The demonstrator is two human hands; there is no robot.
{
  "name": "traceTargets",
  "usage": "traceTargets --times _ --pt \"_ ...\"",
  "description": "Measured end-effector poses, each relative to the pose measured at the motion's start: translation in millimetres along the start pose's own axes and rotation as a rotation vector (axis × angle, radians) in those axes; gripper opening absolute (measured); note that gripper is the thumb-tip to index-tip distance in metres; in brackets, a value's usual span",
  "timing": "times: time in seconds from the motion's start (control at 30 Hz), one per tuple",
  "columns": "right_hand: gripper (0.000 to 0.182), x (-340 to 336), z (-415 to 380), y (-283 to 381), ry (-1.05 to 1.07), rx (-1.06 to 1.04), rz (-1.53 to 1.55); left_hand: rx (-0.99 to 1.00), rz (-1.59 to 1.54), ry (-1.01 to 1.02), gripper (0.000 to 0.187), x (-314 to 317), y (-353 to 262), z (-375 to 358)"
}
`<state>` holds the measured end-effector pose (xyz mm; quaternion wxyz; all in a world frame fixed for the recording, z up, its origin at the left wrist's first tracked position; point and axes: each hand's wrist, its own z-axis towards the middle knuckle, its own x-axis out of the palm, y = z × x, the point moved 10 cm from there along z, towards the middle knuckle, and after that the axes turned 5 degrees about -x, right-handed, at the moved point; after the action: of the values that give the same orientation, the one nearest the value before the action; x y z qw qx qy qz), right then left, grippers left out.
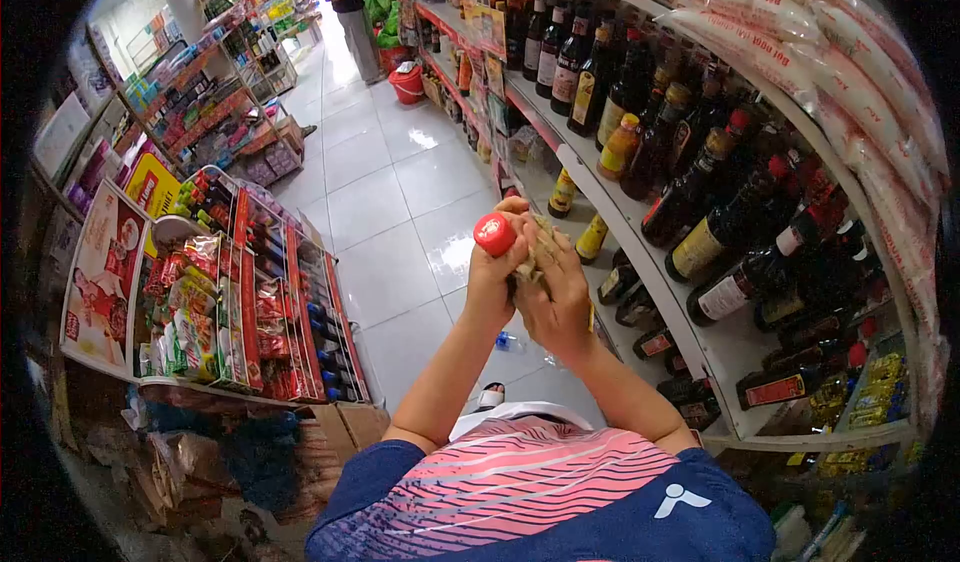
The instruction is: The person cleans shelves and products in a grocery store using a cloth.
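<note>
In front of my chest, my left hand [492, 280] is closed around the neck of a bottle, whose red cap [494, 234] points up toward me. Most of the bottle's body is hidden by my hands. My right hand [558, 297] presses a crumpled beige cloth [541, 246] against the bottle's side, its fingers bent over the cloth. Just right of my hands, yellow-labelled bottles [562, 194] stand on the lower shelf.
A shelf rack [640, 224] with many dark sauce bottles [712, 237] runs along my right, with white-and-red bags [790, 57] above. A display rack of packets [200, 312] stands left. Along the tiled aisle [400, 222] are a red bucket [407, 84] and a standing person [352, 22].
</note>
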<state>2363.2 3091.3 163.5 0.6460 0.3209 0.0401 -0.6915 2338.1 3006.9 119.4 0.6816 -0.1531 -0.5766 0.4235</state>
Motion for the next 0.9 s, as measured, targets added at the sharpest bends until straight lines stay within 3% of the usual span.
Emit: traceTargets --times 0.07,0.17,0.33,0.43,0.53,0.7,0.77,0.8,0.87,0.9 --pt "0.038 -13 4 -1 -0.137 -0.003 0.202 -0.024 0.034 0.016 0.019 6 0 -1" --pt "0.034 -23 6 3 -0.202 -0.008 0.224 0.010 0.021 0.045 0.021 4 -6 -2" --pt "0.029 -22 -6 -8 -0.109 0.076 0.173 0.103 0.089 0.050 0.027 4 -13 -6" --pt "0.027 -20 -19 -11 -0.128 -0.013 0.077 0.051 -0.168 0.022 0.024 -8 -4 -7" --pt "0.031 -34 -38 -9 -0.269 -0.040 -0.018 0.035 -0.147 0.017 0.024 -5 -1 -10" --pt "0.023 -39 -96 -36 -0.284 0.035 -0.048 0.027 -0.176 0.031 0.025 -7 -13 -6" --pt "0.022 -42 -132 -74 -0.308 0.260 -0.060 0.047 -0.172 0.011 0.026 -8 -20 -4" --pt "0.022 -41 -137 -81 -0.304 0.265 -0.060 0.063 -0.133 0.084 0.026 -1 -24 -4" --pt "0.023 -36 -157 -117 -0.308 0.536 0.021 0.071 -0.055 0.240 0.028 15 -29 -5" --pt "0.028 -33 -154 -116 -0.284 0.563 0.081 0.060 -0.023 0.310 0.030 23 -29 -6"
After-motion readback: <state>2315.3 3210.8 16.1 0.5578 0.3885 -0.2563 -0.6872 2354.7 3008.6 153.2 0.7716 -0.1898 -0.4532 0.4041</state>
